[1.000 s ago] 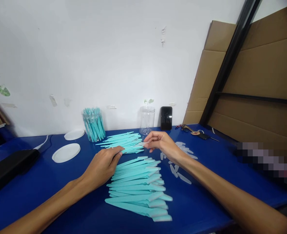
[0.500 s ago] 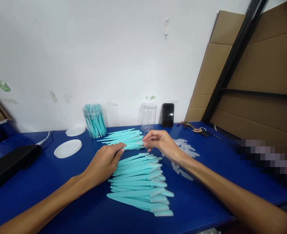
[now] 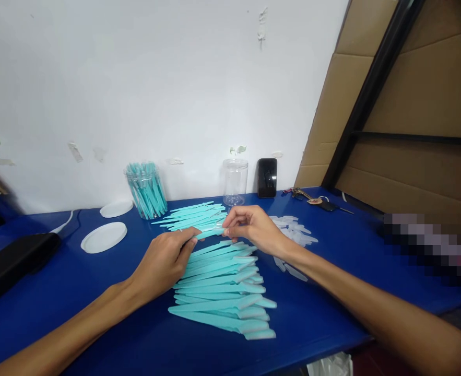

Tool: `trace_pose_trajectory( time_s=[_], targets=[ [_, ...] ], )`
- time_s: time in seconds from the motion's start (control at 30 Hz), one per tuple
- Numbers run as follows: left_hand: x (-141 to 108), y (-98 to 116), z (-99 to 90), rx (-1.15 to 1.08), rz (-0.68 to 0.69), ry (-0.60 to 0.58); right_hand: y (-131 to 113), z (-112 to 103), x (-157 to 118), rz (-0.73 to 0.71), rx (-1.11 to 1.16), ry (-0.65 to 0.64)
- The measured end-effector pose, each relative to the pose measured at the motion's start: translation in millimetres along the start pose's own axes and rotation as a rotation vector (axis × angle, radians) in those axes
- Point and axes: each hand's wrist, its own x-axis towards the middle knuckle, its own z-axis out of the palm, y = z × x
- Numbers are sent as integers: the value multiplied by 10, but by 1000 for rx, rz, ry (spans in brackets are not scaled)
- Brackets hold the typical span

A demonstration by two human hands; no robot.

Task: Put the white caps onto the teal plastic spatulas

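Observation:
My left hand pinches the left end of a turquoise plastic stick in mid-view. At the stick's other end, my right hand has its thumb and fingers pressed around a small clear cap. Below them lies a spread of turquoise sticks with whitish right ends. Behind the hands is another pile of turquoise sticks. Loose translucent caps lie right of my right hand, partly hidden by my forearm.
A clear jar full of turquoise sticks stands at the back left, near two white lids. An uncapped clear jar, a phone and keys are along the back. A black case lies far left.
The view has shifted slightly. The held stick now shows more clearly between my hands, and my right fingers sit at its end with the clear cap.

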Motion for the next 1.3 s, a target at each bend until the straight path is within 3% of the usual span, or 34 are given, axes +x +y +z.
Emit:
trace_pose_trajectory(
  time_s=[0.17,0.3,0.6,0.73,0.83,0.9,1.07,1.3],
  targets=[
    [57,-145,-15,30,7,-48,-15,-202,58,81,-97,-80],
    [107,-259,-28,66,0,-91,9,-350,98,122,-193,-71],
    [104,-214,-34,56,56,-160,10,-345,120,154,-418,-137],
    [116,-258,-33,70,50,-91,-87,-489,125,128,-584,-13],
    [141,-394,-34,107,13,-2,-120,-750,132,145,-790,167],
    [156,-502,-25,130,4,19,-120,-948,128,192,-913,218],
    [178,-691,23,168,13,19,-101,-1267,102,306,-1062,118],
    [194,-792,41,191,49,32,-119,-1231,110,259,-1021,-48]
  ],
)
